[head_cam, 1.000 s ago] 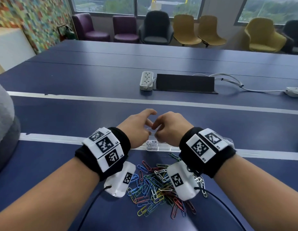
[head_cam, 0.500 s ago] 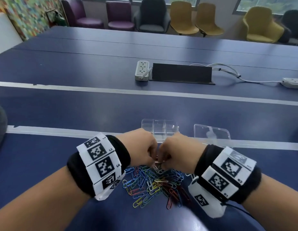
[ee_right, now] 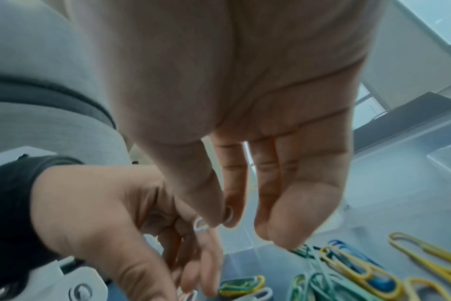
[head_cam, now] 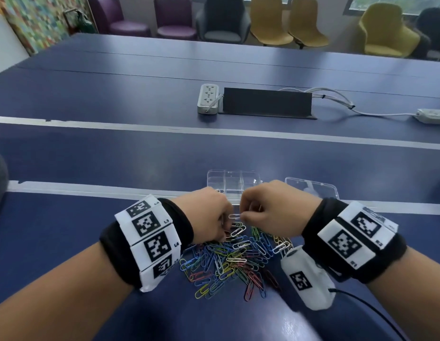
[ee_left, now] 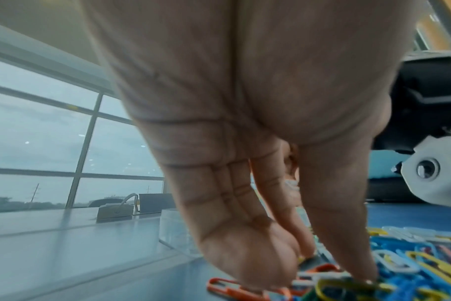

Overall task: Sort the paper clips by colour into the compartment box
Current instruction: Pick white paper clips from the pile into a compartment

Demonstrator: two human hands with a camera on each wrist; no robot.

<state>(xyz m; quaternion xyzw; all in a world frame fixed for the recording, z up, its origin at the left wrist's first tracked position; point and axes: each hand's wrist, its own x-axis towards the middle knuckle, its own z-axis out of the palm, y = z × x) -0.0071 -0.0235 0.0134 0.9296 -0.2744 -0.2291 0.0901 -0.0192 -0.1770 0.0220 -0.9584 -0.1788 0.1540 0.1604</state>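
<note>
right fingers [ee_right: 209, 211] pinch white paper clip [head_cam: 234, 216] above pile [head_cam: 228, 262].

We note a long dark blue table [head_cam: 115, 148] crossed by pale strips [head_cam: 214, 131]. On it lie a white power strip [head_cam: 208, 98], a black panel [head_cam: 267, 102] just beside it, and white cables [head_cam: 337, 99] running to a second power strip [head_cam: 432, 116]. Behind stand purple chairs [head_cam: 150, 16], a grey chair [head_cam: 222, 19] and yellow chairs [head_cam: 287, 20]. A multicoloured wall [head_cam: 37, 20] lies left. Large windows [ee_left: 52, 152] admit grey daylight.
</note>
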